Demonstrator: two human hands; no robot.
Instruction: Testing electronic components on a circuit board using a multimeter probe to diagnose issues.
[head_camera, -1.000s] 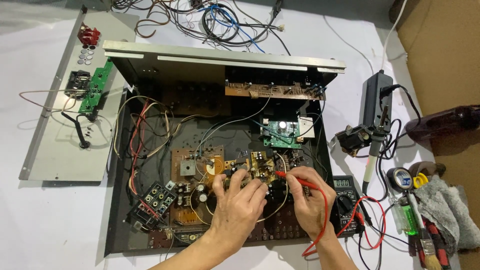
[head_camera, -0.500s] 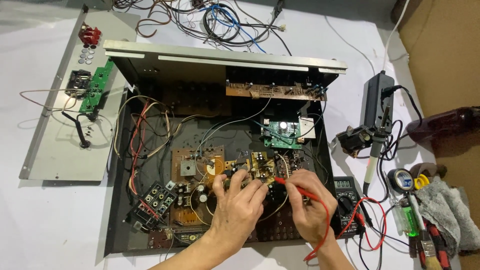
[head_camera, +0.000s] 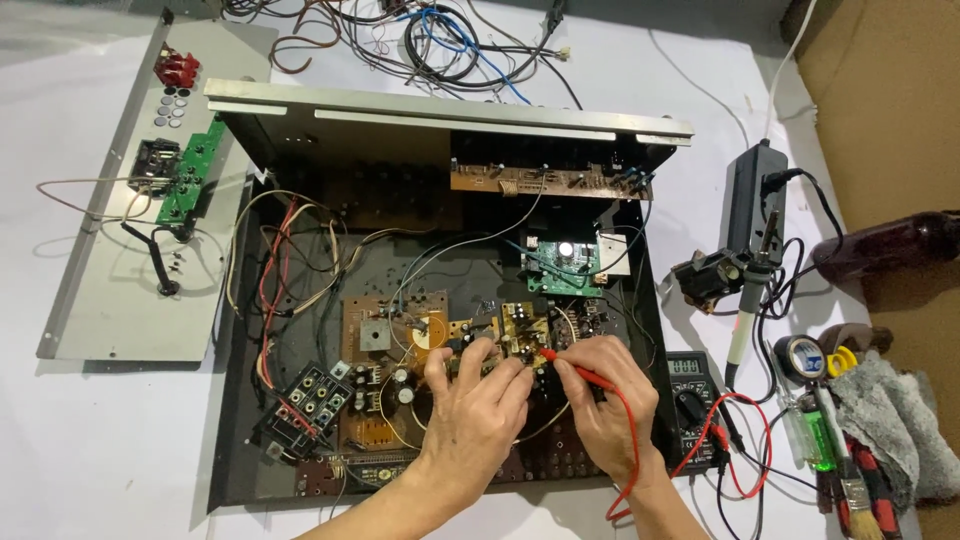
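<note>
Desk (head_camera: 90, 450) white, covered; cardboard sheet (head_camera: 880, 110) upper right of frame. I see open amplifier chassis (head_camera: 235, 420) at centre, wire tangle (head_camera: 440, 40) top centre, detached grey front panel (head_camera: 110, 290) at left. Multimeter (head_camera: 692, 400) right of chassis, lower right. Left hand (head_camera: 475, 420) curled loosely, fingertips pressing small circuit board (head_camera: 520, 330) in chassis, lower centre. Right hand (head_camera: 605, 405) pinches red probe (head_camera: 575, 368), tip on same board.

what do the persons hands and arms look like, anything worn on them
Both hands are bare: the left hand and the right hand show no gloves, and no rings or watch can be seen. The forearms are bare too, with no sleeves in view down to the picture's bottom edge.
</note>
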